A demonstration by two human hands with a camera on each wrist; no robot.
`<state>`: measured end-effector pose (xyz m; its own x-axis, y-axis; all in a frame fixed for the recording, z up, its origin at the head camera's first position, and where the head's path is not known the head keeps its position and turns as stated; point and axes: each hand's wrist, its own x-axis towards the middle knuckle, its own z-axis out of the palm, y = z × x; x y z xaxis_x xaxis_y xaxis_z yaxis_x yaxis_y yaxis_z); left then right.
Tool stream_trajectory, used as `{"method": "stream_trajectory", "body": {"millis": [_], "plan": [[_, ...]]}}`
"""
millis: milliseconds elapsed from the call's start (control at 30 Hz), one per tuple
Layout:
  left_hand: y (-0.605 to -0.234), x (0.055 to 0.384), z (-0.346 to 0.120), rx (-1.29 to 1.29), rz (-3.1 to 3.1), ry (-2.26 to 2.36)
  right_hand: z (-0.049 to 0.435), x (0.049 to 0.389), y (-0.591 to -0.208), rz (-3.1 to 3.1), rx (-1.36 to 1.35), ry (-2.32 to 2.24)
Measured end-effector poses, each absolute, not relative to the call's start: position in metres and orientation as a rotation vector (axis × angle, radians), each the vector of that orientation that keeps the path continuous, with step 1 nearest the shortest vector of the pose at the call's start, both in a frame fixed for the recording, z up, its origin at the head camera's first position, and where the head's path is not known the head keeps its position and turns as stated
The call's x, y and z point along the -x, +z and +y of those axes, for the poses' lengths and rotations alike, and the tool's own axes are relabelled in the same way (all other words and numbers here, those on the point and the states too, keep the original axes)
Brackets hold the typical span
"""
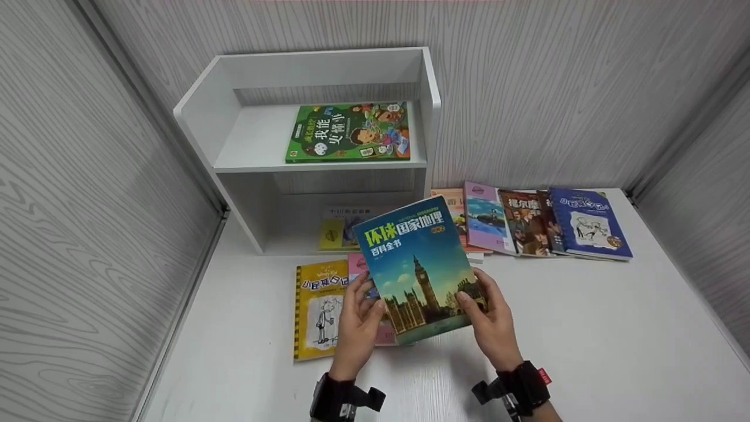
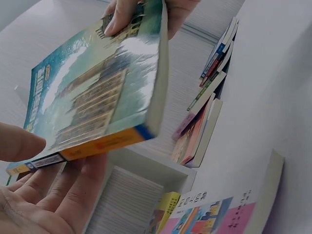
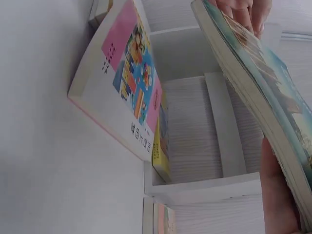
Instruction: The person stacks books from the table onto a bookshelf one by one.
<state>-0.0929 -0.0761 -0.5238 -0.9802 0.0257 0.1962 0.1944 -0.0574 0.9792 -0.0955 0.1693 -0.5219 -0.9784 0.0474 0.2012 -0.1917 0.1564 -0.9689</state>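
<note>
My two hands hold a blue-green book [image 1: 433, 252] with a clock tower on its cover, tilted, front side up. The left hand [image 1: 358, 331] grips the spine edge, thumb on the cover; in the left wrist view its fingers [image 2: 80, 190] lie beneath the orange spine. At the opposite edge, the right hand [image 1: 494, 322] pinches the lower corner with its thumb on the front. The page edges [image 3: 243, 87] face the right wrist camera. Below the held book lie a yellow cartoon-cover book [image 1: 313, 328] and a pink-and-white book [image 1: 356, 264], the latter mostly hidden in the head view.
A white two-level shelf [image 1: 435, 99] stands at the back wall, with a green book [image 1: 351, 132] on its upper board. In the lower level lies a yellow-and-white book [image 1: 333, 234]. Several books overlap right of the shelf, ending with a blue one [image 1: 592, 225].
</note>
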Motion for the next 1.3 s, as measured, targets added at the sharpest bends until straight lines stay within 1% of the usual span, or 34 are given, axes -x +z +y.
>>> {"method": "stream_trajectory", "body": {"millis": [267, 433, 767, 867, 1000, 1300], "plan": [[-0.506, 0.104, -0.097, 0.271, -2.015, -2.143, 0.185, 0.094, -0.517, -2.278, -0.346, 1.769], [-0.496, 0.107, -0.109, 0.299, -2.005, -2.116, 0.191, 0.094, -0.517, -2.295, -0.423, 1.744], [-0.487, 0.105, -0.117, 0.53, -2.242, -1.968, 0.199, 0.102, -0.512, -2.319, -0.567, 1.523], [-0.488, 0.104, -0.115, 0.557, -2.273, -1.946, 0.2, 0.106, -0.509, -2.308, -0.597, 1.475], [-0.491, 0.103, -0.109, 0.541, -2.207, -1.906, 0.198, 0.109, -0.507, -2.299, -0.554, 1.455], [-0.491, 0.099, -0.097, 0.423, -1.997, -1.892, 0.19, 0.108, -0.506, -2.218, -0.242, 1.627]]}}
